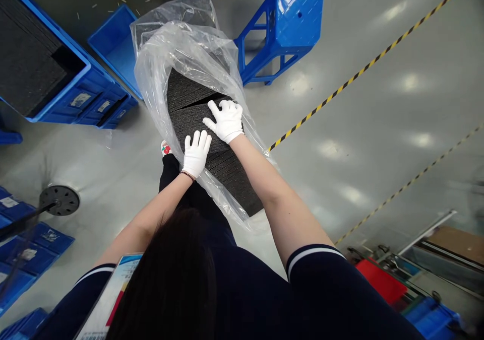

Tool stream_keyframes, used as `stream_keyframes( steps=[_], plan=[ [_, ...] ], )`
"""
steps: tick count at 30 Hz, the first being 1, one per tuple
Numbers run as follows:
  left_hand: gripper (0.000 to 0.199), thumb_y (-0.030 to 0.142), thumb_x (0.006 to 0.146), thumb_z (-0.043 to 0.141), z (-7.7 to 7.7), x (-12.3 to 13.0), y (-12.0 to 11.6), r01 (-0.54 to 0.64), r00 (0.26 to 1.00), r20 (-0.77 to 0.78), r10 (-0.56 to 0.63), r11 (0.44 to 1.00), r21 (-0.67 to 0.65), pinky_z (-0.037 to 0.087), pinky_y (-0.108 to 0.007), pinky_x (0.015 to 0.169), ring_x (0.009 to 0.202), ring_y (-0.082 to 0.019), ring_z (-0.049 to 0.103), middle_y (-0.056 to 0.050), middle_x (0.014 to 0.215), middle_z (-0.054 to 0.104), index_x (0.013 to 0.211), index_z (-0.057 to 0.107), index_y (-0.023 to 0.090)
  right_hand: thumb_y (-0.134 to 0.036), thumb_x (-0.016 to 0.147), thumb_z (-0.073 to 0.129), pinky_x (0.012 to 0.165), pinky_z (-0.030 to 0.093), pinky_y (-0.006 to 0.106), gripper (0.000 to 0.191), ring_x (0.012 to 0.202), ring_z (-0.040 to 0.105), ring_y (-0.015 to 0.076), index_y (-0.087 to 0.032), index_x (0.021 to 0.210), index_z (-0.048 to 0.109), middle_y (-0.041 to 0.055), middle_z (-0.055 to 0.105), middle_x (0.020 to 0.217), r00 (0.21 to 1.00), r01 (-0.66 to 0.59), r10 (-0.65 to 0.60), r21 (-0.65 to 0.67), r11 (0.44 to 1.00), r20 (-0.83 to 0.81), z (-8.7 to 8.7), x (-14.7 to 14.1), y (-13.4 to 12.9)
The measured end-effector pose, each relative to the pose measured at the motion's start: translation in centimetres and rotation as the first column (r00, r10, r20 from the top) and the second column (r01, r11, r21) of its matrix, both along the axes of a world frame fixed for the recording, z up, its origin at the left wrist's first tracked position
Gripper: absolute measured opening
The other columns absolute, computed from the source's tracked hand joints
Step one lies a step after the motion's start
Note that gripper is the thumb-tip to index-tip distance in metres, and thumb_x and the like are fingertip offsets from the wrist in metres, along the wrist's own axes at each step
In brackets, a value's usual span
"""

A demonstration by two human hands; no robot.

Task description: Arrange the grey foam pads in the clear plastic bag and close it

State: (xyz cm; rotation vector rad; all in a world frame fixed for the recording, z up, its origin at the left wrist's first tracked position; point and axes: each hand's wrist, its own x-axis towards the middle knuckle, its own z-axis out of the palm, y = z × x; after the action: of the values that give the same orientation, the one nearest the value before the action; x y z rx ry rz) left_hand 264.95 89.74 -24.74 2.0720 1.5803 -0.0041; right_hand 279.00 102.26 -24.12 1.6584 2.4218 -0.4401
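Below me, a clear plastic bag [151,73] lies open around stacked black foam sheets [192,121]. A dark gap splits the stack near its far end. My left hand [196,153], in a white glove, rests at the stack's left edge with its fingers stretched out. Farther up on the right, my gloved right hand [226,119] lies on the sheets, thumb and forefinger apart and the other fingers somewhat bent. Neither hand has a sheet visibly gripped.
A blue plastic stool [298,15] stands beyond the bag on the right. Blue crates [81,98] with black sheets are at upper left, beside a blue bin [117,48]. Yellow-black floor tape [340,88] runs at right. A round black base [59,200] stands left.
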Motion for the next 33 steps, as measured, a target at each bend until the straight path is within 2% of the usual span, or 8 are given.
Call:
stream_keyframes(
  steps=[3,7,11,16,21,26,29,33],
  plan=[
    [0.053,0.012,0.104,0.031,0.1,0.2,0.1,-0.005,1.0,-0.002,0.005,1.0,-0.003,0.019,-0.071,0.124,0.156,-0.036,0.024,-0.019,0.165,0.033,0.155,0.045,0.014,-0.065,0.101,0.029,0.105,0.031,0.059,0.074,0.13,0.041,0.0411,-0.012,0.148,0.049,0.0246,0.047,0.147,1.0,-0.022,0.022,0.018,1.0,-0.021,-0.1,-0.5,0.4],
    [0.053,0.011,0.104,0.03,0.1,0.3,0.0,-0.007,1.0,0.0,0.007,1.0,-0.006,0.019,-0.072,0.123,0.156,-0.036,0.025,-0.02,0.165,0.034,0.155,0.045,0.014,-0.069,0.099,0.028,0.107,0.031,0.06,0.075,0.14,0.033,0.0426,-0.01,0.135,0.058,0.0253,0.034,0.16,0.991,-0.118,0.119,0.016,0.993,-0.054,-0.3,-0.9,2.0],
    [0.052,0.012,0.105,0.029,-0.2,0.3,-0.2,0.005,1.0,-0.019,-0.004,1.0,0.017,0.02,-0.07,0.124,0.156,-0.036,0.026,-0.019,0.165,0.034,0.154,0.046,0.014,-0.071,0.099,0.027,0.108,0.03,0.062,0.075,0.145,0.027,0.043,-0.01,0.128,0.06,0.0247,0.028,0.164,0.982,-0.18,0.18,0.002,0.984,-0.063,-0.7,-0.8,2.9],
    [0.052,0.011,0.105,0.03,-0.3,0.4,-0.7,0.027,0.999,-0.023,-0.027,1.0,0.012,0.022,-0.071,0.123,0.155,-0.037,0.028,-0.018,0.165,0.036,0.154,0.045,0.014,-0.07,0.099,0.03,0.109,0.029,0.061,0.073,0.142,0.032,0.0419,-0.01,0.129,0.06,0.0252,0.038,0.158,0.985,-0.161,0.162,0.027,0.987,-0.052,-1.1,-0.4,1.9],
    [0.053,0.011,0.105,0.028,-0.4,0.6,-1.2,0.029,1.0,-0.007,-0.029,1.0,-0.005,0.023,-0.071,0.123,0.155,-0.037,0.028,-0.018,0.165,0.035,0.155,0.045,0.014,-0.069,0.098,0.033,0.106,0.032,0.058,0.075,0.132,0.042,0.041,-0.009,0.136,0.058,0.0244,0.051,0.142,0.989,-0.141,0.141,0.005,0.99,-0.053,-0.6,-0.8,1.9],
    [0.054,0.01,0.104,0.029,-0.3,0.7,-1.3,0.018,1.0,0.012,-0.018,1.0,-0.008,0.023,-0.071,0.122,0.156,-0.036,0.027,-0.019,0.164,0.035,0.155,0.046,0.015,-0.07,0.098,0.03,0.103,0.032,0.06,0.086,0.12,0.048,0.0403,-0.007,0.158,0.037,0.0234,0.058,0.128,0.995,-0.095,0.095,0.02,0.995,-0.038,-0.4,-2.5,3.3],
    [0.054,0.01,0.104,0.03,-0.3,0.6,-1.3,0.025,1.0,0.005,-0.025,1.0,0.0,0.023,-0.072,0.122,0.156,-0.036,0.027,-0.019,0.164,0.035,0.155,0.046,0.015,-0.069,0.099,0.03,0.103,0.03,0.061,0.086,0.119,0.047,0.0407,-0.008,0.16,0.033,0.0237,0.057,0.128,0.995,-0.092,0.093,0.021,0.996,-0.022,-0.5,-2.9,3.5],
    [0.054,0.01,0.103,0.031,-0.6,0.7,-1.3,0.026,1.0,-0.002,-0.026,0.999,0.021,0.024,-0.071,0.122,0.155,-0.036,0.028,-0.019,0.165,0.035,0.155,0.046,0.015,-0.067,0.099,0.035,0.103,0.03,0.059,0.082,0.121,0.047,0.0402,-0.011,0.159,0.037,0.0231,0.055,0.134,0.995,-0.099,0.099,0.014,0.995,-0.027,-0.4,-2.5,2.7]
  ],
)
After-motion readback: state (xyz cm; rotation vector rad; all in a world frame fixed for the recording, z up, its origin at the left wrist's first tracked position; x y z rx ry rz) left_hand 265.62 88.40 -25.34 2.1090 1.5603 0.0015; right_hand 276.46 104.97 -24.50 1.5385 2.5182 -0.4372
